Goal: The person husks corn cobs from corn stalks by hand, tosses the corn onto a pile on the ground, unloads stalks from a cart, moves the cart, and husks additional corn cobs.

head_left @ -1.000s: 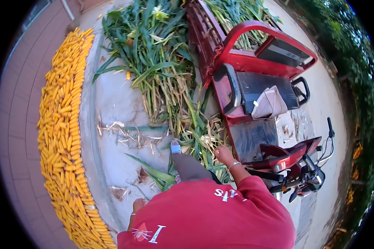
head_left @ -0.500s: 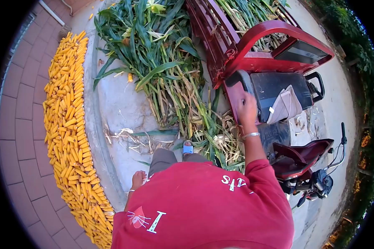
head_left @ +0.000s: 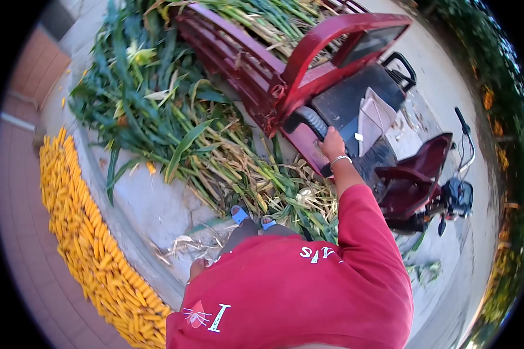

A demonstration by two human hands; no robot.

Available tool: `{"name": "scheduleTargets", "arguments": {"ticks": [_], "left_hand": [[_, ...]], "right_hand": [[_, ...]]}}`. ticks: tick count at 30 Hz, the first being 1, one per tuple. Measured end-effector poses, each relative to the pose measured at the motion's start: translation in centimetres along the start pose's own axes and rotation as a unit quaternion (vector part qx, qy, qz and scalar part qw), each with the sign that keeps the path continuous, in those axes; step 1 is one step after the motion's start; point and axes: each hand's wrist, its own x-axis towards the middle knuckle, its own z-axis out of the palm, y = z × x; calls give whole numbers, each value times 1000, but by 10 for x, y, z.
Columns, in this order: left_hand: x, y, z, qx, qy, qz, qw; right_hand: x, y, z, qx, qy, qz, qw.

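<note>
My right hand (head_left: 332, 144) is closed round the black armrest (head_left: 310, 120) on the near side of a three-wheeler's seat. A silvery bracelet (head_left: 340, 158) circles that wrist. Beside the hand, a folded pale cloth (head_left: 375, 121) lies on the dark seat (head_left: 348, 96). My left hand (head_left: 198, 267) hangs low by my left side, close to my leg. Its fingers are small and partly hidden, and I can make out nothing in it.
Cut green corn stalks (head_left: 140, 110) lie heaped along the red three-wheeler (head_left: 239, 61), whose bed carries more stalks (head_left: 268, 26). Yellow corn cobs (head_left: 93, 244) form a long pile at left, beside a concrete kerb (head_left: 119, 224). Handlebars (head_left: 468, 157) stick out at right.
My right hand has gone from above the armrest to a grip on it. Both blue sandals now show, nearer the stalks. The whole view has turned, and the three-wheeler appears further left.
</note>
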Motion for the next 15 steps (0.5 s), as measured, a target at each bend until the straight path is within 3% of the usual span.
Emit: {"name": "scheduleTargets", "arguments": {"ticks": [1,2,3,5,8,11,12,14,15], "left_hand": [[11,121,-47,107,-24,-17,994],[35,176,-65,-63,30,-181,981],[69,198,-88,-2,33,-98,995],[138,280,-116,-26,77,-2,997],[223,460,-142,-32,104,240,965],[258,654,-141,17,153,485,861],[260,714,-136,76,181,501,843],[273,809,-116,166,298,576,743],[284,849,-102,194,337,575,720]], "right_hand": [[4,3,7,-10,5,3,1000],[6,5,12,-7,9,21,1000],[6,9,16,-7,18,6,1000],[10,12,20,-11,40,-11,999],[8,12,19,-10,36,2,999],[6,13,19,6,66,6,998],[6,15,22,14,73,7,997],[2,17,15,47,49,14,998],[-4,20,17,68,68,11,995]]}}
